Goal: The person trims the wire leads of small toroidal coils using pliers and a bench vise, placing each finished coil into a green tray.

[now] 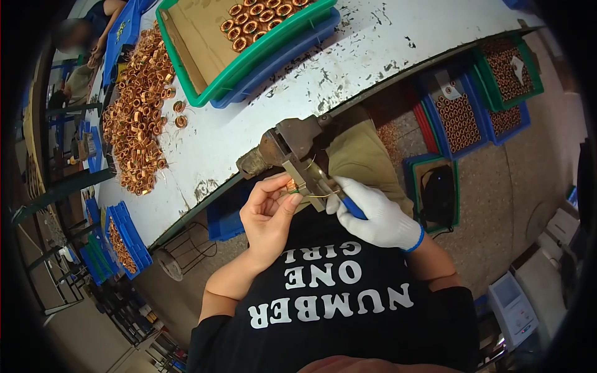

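Note:
My bare left hand [268, 214] pinches a small copper-wound coil [291, 186] between thumb and fingers, close against the metal jaws of a bench vise [292, 146]. From the coil, a thin wire runs right toward my other hand. My right hand [376, 214], in a white knitted glove with a blue cuff, is closed around a hand tool with a blue handle [353, 208]. The tool's metal end lies beside the vise jaws; its exact shape is hard to make out.
A heap of copper coils [137, 118] lies on the white worktable [214, 146]. A green tray [196, 96] with finished coils sits stacked on a blue one. More coil-filled bins [457, 124] stand on the floor at right. Another person's arm [112, 18] shows at upper left.

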Motion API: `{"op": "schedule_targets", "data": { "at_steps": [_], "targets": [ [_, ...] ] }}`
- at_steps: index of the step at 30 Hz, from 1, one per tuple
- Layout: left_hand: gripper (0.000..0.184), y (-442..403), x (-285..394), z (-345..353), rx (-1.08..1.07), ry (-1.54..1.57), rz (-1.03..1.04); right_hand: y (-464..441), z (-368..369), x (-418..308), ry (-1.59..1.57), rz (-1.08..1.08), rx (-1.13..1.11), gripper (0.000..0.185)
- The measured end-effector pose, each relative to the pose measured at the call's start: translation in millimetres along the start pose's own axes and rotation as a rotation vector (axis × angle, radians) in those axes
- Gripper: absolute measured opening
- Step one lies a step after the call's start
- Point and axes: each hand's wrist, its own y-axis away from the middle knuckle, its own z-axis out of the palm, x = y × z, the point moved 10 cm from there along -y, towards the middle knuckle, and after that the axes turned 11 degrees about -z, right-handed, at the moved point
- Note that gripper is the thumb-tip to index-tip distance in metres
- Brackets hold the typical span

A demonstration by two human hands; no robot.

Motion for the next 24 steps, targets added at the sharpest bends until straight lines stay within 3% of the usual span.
{"op": "schedule_targets", "data": {
  "at_steps": [6, 10, 11, 15, 24],
  "targets": [
    [0.034, -0.5, -0.6, -0.6, -0.005, -0.01, 0.006, -10.5, -1.5, -13.2, 0.381, -0.109, 0.069, 0.051],
    [0.034, -1.7, 7.5, 4.9, -0.04, -0.002, 0.063, -6.8, 14.0, 5.0, -0.412, 0.085, -0.098, 0.053],
    [0.034, -2.0, 7.2, 4.4, -0.039, -0.004, 0.061, -7.0, 14.9, 5.4, -0.414, 0.086, -0.098, 0.053],
    [0.033, -1.5, 6.1, 5.5, -0.064, -0.004, 0.064, -7.5, -0.5, -7.9, 0.24, -0.073, 0.002, 0.053],
    [0.033, -2.8, 3.0, 3.5, -0.069, -0.002, 0.013, -1.9, -5.4, -15.4, 0.467, -0.218, 0.124, 0.054]
  ]
}}
